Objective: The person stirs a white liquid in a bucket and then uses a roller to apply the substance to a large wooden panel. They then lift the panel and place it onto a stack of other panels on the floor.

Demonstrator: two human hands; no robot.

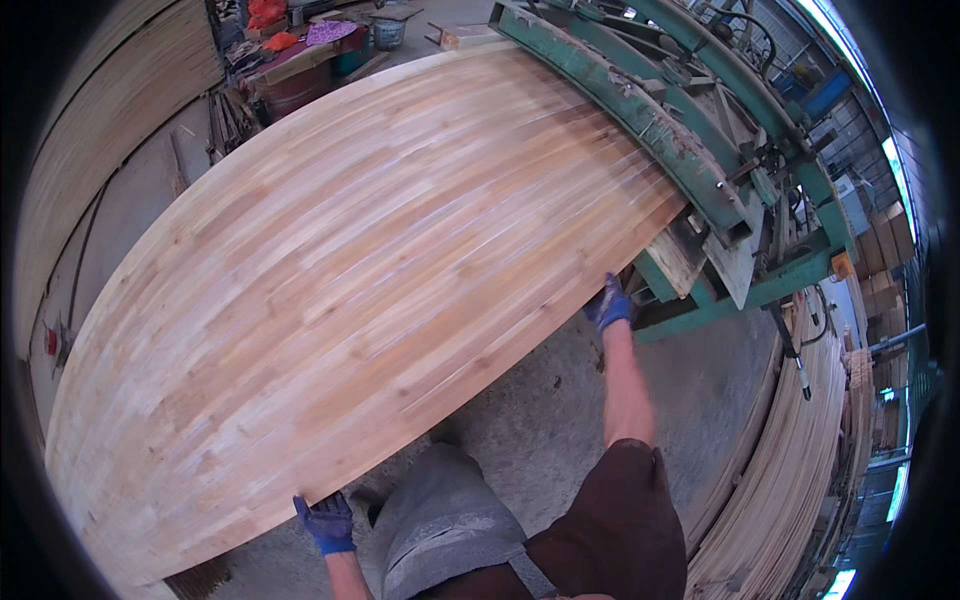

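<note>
A large edge-glued wood panel [370, 290], made of many pale and brown strips, stretches across the view, its far right end under a green machine frame [640, 120]. My left hand [327, 522], in a blue glove, grips the panel's near edge toward its left end. Farther right along that edge, beside the machine, my right hand [608, 304] has hold of the panel too, also in a blue glove. Parts of the fingers of both hands are hidden beneath or against the edge.
Tall stacked boards [110, 130] stand at the left. Long thin wood strips [780, 470] are piled at the lower right. A bucket [389, 33] and a dark red drum [297, 92] sit at the back. Short boards [680, 258] jut from the machine near my right hand.
</note>
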